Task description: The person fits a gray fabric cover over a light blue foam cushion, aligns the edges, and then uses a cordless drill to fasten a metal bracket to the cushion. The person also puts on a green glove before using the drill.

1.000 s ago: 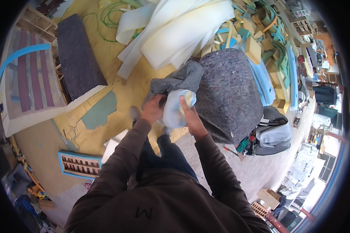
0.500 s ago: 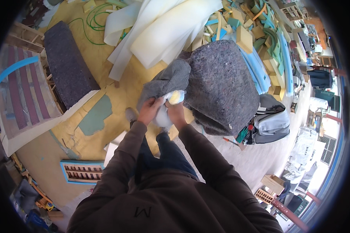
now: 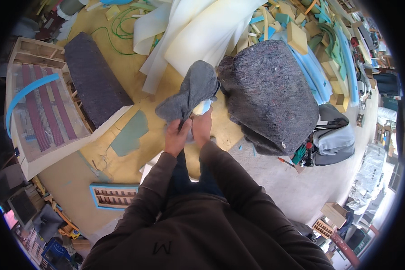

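A limp grey cloth (image 3: 190, 92), matte and creased, sits just beyond the fingers, its long axis slanting from near left to far right, its rounded far end pointing away. At its near side a pale yellow-white piece (image 3: 201, 108) with a bluish edge shows above the right hand (image 3: 202, 126), whose hidden fingers cannot be read; the left hand (image 3: 176, 138) grips the cloth's near edge. Right of the fingers bulges a speckled, fibrous mound (image 3: 272, 94); farther ahead, smooth white sheets (image 3: 202, 36) curl
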`<state>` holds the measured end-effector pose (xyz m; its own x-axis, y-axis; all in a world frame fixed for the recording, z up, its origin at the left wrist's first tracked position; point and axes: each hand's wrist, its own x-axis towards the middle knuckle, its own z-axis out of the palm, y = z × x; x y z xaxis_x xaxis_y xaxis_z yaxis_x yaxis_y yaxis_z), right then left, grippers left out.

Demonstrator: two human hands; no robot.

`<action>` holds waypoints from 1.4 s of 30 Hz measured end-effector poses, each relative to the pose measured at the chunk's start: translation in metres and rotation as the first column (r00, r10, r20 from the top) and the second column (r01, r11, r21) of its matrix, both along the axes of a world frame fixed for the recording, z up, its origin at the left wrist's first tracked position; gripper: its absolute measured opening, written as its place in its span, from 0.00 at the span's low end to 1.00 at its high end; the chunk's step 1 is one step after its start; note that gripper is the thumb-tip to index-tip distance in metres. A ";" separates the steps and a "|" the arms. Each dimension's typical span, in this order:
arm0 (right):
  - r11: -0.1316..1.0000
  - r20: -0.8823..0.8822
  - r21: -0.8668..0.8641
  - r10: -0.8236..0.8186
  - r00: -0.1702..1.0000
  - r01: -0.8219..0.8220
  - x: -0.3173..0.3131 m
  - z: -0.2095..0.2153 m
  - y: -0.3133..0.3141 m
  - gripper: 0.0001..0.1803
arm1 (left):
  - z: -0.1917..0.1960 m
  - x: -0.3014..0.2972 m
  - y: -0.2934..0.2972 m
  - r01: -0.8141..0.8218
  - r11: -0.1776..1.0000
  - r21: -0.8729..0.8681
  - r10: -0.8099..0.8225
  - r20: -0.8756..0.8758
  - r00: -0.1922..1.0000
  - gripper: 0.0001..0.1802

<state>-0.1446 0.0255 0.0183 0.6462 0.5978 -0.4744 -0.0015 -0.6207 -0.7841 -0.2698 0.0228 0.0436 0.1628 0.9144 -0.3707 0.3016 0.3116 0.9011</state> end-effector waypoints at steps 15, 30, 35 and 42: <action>0.906 0.126 0.420 -0.124 0.984 0.061 -0.074 -0.018 0.060 0.47 | 0.026 -0.034 0.010 -0.121 0.984 0.129 0.148 -0.219 0.964 0.23; 0.817 -0.374 0.365 0.568 0.733 -0.447 -0.015 -0.010 0.052 0.73 | 0.020 -0.074 0.006 -0.084 0.980 0.181 0.118 -0.180 0.977 0.15; 0.891 -0.515 0.364 0.436 0.738 -0.272 0.014 -0.020 0.039 0.76 | 0.043 -0.080 0.050 0.268 0.938 0.222 -0.215 -0.235 0.948 0.15; 0.941 -0.412 0.236 0.323 0.852 -0.243 -0.043 -0.048 0.051 0.59 | 0.050 -0.060 0.060 0.214 0.914 0.343 -0.025 -0.480 0.877 0.13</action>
<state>-0.1877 0.0770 -0.0294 0.1854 0.8189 -0.5431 -0.2145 -0.5057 -0.8356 -0.3301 0.0824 0.0933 0.1786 0.9819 -0.0633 0.7193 -0.0864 0.6893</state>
